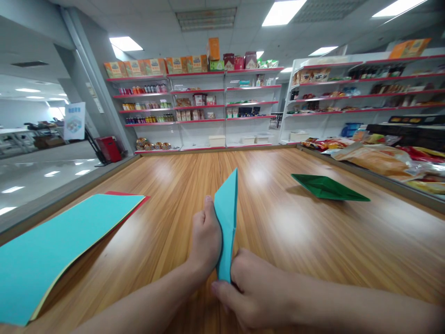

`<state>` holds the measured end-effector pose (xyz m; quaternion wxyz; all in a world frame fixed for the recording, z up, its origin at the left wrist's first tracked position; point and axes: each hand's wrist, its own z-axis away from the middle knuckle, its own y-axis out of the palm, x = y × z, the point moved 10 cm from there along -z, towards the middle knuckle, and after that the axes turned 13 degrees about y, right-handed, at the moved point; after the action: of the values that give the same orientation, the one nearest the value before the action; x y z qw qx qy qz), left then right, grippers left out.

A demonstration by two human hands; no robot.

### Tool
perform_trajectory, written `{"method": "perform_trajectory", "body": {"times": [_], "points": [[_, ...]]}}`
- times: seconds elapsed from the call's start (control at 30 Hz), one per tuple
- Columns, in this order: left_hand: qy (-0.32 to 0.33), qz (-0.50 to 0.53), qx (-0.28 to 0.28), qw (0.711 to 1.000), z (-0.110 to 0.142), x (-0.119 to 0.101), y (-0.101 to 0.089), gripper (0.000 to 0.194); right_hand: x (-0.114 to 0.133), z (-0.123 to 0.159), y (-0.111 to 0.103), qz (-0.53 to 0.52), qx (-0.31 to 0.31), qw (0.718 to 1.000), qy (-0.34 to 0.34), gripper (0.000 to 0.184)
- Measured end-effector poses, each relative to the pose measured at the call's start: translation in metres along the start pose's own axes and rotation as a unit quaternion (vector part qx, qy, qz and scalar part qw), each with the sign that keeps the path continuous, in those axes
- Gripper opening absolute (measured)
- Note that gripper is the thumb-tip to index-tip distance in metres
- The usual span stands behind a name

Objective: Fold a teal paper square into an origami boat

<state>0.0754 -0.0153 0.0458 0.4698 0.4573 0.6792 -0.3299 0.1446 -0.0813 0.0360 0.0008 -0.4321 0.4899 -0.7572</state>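
Note:
A folded piece of light blue paper [227,215] stands on edge between my hands, above the wooden table. My left hand [206,234] presses against its left face, thumb pointing up, the other fingers hidden behind the paper. With thumb and curled fingers, my right hand [248,287] pinches the paper's near lower end. To the right lies a folded green paper boat [325,187], its pointed ends spread wide. At the left is a stack of coloured sheets [76,236], light blue on top, with yellow and red edges showing beneath.
The wood-grain table [167,185] has a raised rim. Packaged food bags [375,157] are piled beyond its right edge. Stocked shelves [198,106] stand behind, and a red box [108,149] is on the floor at the left.

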Motion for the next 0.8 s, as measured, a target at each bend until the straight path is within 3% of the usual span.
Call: {"method": "perform_trajectory", "body": {"times": [0.07, 0.13, 0.3, 0.47, 0.6, 0.63, 0.7, 0.8], "points": [[0.011, -0.013, -0.021, 1.000, -0.003, -0.001, -0.006, 0.055, -0.002, 0.000, 0.004, 0.025, 0.001, 0.999, 0.028, 0.038], [0.000, -0.017, -0.011, 1.000, -0.003, 0.002, -0.004, 0.055, 0.002, 0.000, 0.008, 0.057, 0.003, 0.998, 0.007, 0.040], [-0.048, 0.015, 0.052, 0.997, 0.006, 0.013, 0.014, 0.056, 0.027, 0.010, 0.012, 0.134, -0.024, 0.978, -0.157, 0.021], [-0.050, 0.017, 0.017, 0.998, 0.003, 0.019, 0.006, 0.056, 0.014, 0.004, 0.013, 0.126, -0.005, 0.985, -0.115, 0.034], [-0.054, 0.033, 0.069, 0.996, 0.000, 0.020, 0.015, 0.055, 0.024, 0.010, 0.010, 0.114, -0.020, 0.974, -0.197, 0.031], [-0.054, 0.028, 0.072, 0.996, -0.002, 0.020, 0.015, 0.056, 0.021, 0.008, 0.008, 0.078, -0.011, 0.979, -0.186, 0.032], [-0.048, 0.002, 0.053, 0.997, -0.007, 0.020, 0.008, 0.056, 0.002, -0.003, 0.005, -0.035, 0.022, 0.994, -0.103, 0.037], [-0.021, -0.046, 0.046, 0.998, -0.013, 0.021, 0.000, 0.058, -0.037, -0.020, -0.005, -0.227, 0.018, 0.973, 0.047, 0.054]]}}
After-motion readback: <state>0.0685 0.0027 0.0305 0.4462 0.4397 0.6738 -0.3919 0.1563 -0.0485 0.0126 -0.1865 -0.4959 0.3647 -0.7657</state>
